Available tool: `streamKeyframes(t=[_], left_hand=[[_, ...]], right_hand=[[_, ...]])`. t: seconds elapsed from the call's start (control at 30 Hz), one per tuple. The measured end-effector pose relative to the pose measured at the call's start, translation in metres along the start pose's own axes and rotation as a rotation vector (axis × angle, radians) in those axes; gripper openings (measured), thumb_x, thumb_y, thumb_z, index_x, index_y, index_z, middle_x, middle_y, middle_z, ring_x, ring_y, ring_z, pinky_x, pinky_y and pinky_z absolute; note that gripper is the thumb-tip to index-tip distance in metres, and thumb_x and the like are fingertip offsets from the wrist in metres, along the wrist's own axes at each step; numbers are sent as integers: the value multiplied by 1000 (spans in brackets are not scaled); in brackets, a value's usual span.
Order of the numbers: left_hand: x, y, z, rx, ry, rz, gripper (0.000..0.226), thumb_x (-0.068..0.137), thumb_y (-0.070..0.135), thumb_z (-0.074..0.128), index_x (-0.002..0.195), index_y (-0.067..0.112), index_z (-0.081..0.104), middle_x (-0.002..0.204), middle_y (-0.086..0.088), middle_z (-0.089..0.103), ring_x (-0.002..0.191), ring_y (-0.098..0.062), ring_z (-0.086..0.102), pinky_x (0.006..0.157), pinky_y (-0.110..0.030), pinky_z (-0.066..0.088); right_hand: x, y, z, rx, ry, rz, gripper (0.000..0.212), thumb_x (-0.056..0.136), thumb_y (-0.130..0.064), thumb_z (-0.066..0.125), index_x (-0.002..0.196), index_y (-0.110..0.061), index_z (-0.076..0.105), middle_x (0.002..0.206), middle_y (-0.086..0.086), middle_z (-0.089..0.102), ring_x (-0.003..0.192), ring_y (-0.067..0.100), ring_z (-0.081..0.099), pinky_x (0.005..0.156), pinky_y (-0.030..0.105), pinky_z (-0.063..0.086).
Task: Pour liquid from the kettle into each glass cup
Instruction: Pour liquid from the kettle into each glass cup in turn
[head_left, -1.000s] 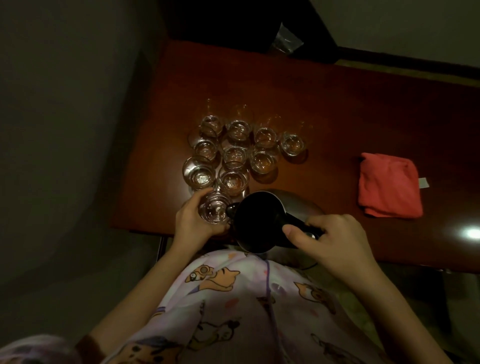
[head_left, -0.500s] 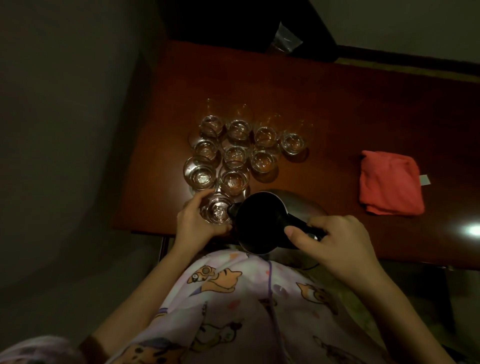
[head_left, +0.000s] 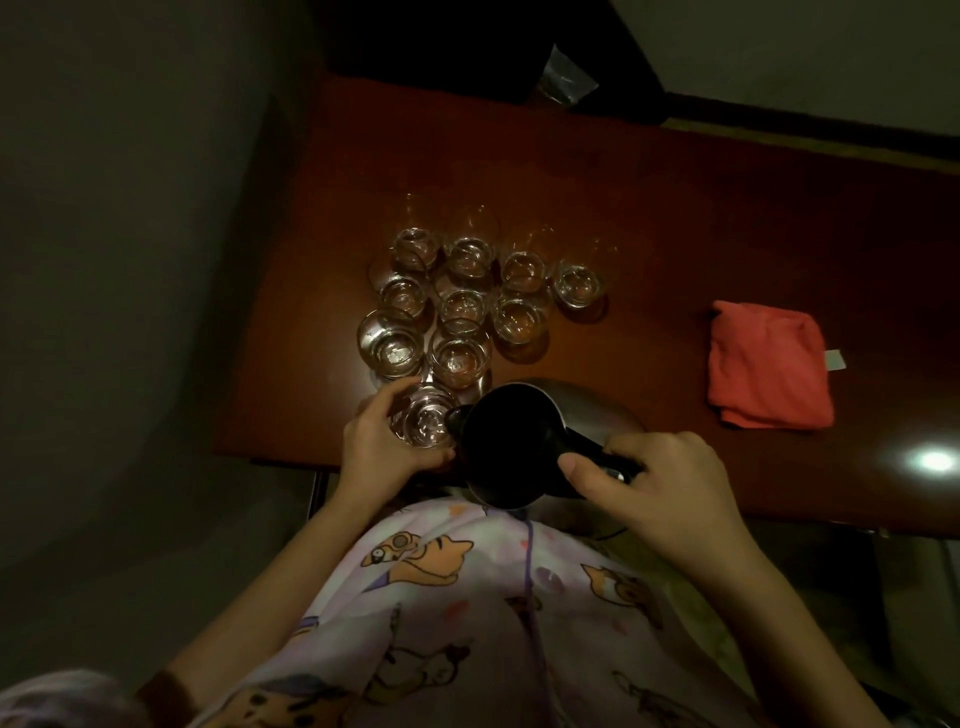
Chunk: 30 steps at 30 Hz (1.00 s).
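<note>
A dark metal kettle is tilted over the near edge of the red-brown table, its spout touching the rim of a glass cup. My right hand grips the kettle's black handle. My left hand is curled round that near glass cup, which has clear liquid in it. Behind it stand several more glass cups in a tight cluster, most showing liquid; the largest glass sits at the left.
A folded red cloth lies on the table to the right. A crumpled clear plastic bag sits at the far edge against a dark object. A bright light reflection shows on the right tabletop. The table's left edge drops to the floor.
Almost nothing has moved: both hands keep their hold, and the kettle stays tilted at the near glass cup.
</note>
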<state>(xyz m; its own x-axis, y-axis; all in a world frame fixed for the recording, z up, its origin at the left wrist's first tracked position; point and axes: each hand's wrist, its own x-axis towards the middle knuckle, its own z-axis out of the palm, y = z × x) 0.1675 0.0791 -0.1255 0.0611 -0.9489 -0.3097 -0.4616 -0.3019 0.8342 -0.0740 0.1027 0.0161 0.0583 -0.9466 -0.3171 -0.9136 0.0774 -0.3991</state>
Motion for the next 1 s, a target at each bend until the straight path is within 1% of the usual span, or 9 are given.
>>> streamKeyframes(t=[0.13, 0.27, 0.37, 0.43, 0.5, 0.57, 0.67, 0.8, 1.0], left_hand=[[0, 0, -1, 14, 11, 0, 86, 45, 24, 92, 119, 39, 51, 116, -3, 62, 108, -16, 57, 88, -23, 44], [-2, 1, -2, 31, 22, 8, 85, 46, 23, 92, 121, 34, 52, 113, -3, 63, 104, -15, 59, 85, -22, 44], [-2, 2, -2, 33, 19, 8, 86, 46, 24, 91, 121, 35, 52, 112, -2, 64, 103, -14, 59, 86, -24, 46], [-3, 2, -3, 26, 22, 10, 84, 46, 22, 91, 120, 35, 53, 112, 0, 64, 103, -13, 59, 85, -20, 45], [-3, 4, -3, 24, 20, 8, 82, 48, 19, 91, 120, 32, 53, 112, 0, 64, 103, -12, 58, 80, -13, 41], [-3, 5, -3, 33, 24, 10, 82, 48, 18, 91, 120, 31, 54, 112, -1, 64, 103, -13, 58, 78, -11, 39], [-4, 5, -3, 36, 32, 14, 83, 48, 18, 91, 121, 30, 54, 111, -1, 65, 102, -12, 59, 77, -7, 39], [-4, 8, -4, 24, 24, 3, 81, 49, 15, 91, 120, 29, 55, 108, 2, 65, 99, -9, 59, 75, -2, 37], [-3, 9, -4, 31, 20, -3, 82, 48, 16, 91, 121, 28, 55, 109, 1, 65, 100, -10, 59, 76, -6, 38]], right_hand=[[0, 0, 0, 8, 5, -7, 61, 59, -75, 30, 44, -16, 41, 37, 1, 34, 44, 16, 38, 46, 28, 17], [-1, -1, 1, 14, 3, -11, 67, 59, -75, 31, 48, -11, 48, 37, 1, 35, 44, 16, 39, 46, 29, 18], [0, -2, 1, 17, 1, -17, 68, 60, -74, 31, 49, -9, 49, 37, 1, 34, 42, 14, 39, 45, 29, 19], [0, -3, 1, 14, -5, -18, 68, 60, -74, 30, 48, -10, 47, 37, 2, 34, 41, 12, 38, 45, 28, 18], [1, -3, 0, 18, -9, -20, 65, 60, -75, 31, 45, -13, 41, 36, 2, 36, 39, 11, 37, 44, 27, 18], [1, -3, -1, 18, -12, -23, 62, 61, -75, 31, 42, -16, 36, 35, 2, 36, 38, 11, 37, 44, 26, 17], [1, -5, -2, 11, -23, -29, 62, 61, -75, 30, 43, -16, 36, 36, 1, 33, 39, 11, 37, 44, 28, 17], [1, -6, -2, 8, -27, -31, 62, 61, -75, 30, 44, -15, 37, 36, 0, 33, 40, 12, 37, 44, 29, 19], [0, -6, -2, 3, -29, -30, 64, 62, -75, 30, 45, -15, 41, 37, -1, 34, 40, 13, 38, 45, 30, 20]])
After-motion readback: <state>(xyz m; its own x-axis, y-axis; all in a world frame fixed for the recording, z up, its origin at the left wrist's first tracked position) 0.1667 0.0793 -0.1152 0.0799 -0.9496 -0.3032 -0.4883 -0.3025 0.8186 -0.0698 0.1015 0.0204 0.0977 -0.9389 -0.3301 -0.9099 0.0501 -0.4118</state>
